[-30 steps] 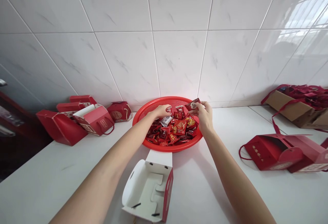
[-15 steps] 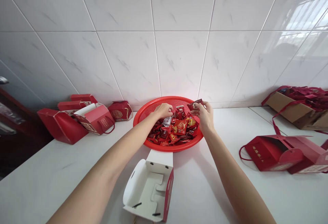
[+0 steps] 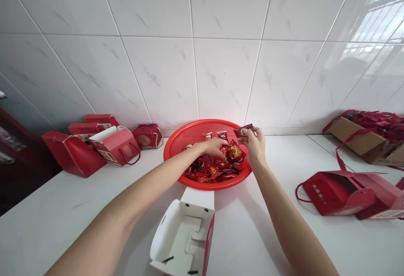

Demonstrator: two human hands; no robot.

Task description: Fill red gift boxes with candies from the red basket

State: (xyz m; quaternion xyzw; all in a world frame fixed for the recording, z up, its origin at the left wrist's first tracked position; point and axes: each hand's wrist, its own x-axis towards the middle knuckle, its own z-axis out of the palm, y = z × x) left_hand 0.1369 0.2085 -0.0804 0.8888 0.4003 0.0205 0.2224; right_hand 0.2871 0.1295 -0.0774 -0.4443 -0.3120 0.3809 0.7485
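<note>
- The right hand (image 3: 255,146) pinched a flat dark red packet (image 3: 243,131) between thumb and fingers, holding it above the far right part of the basket.
- The left hand (image 3: 214,148) hung low over the heap of wrapped sweets (image 3: 214,167), its fingers curled towards them; whether it gripped one could not be told. The two hands were apart but close, with a gold-and-red packet (image 3: 235,153) lying just below the gap.
- The sweets lay in a round red plastic mesh basket (image 3: 192,132), which stood on the white bench (image 3: 63,213) against the marble-patterned tile wall (image 3: 221,57).
- An open white-lined red carton (image 3: 181,238) lay on the bench, just in front of the basket.
- Red gift boxes with cord handles (image 3: 116,146) stood grouped to the left.
- To the right lay another red gift box (image 3: 350,194), and beyond it a cardboard tray (image 3: 356,132) heaped with red ribbons.
</note>
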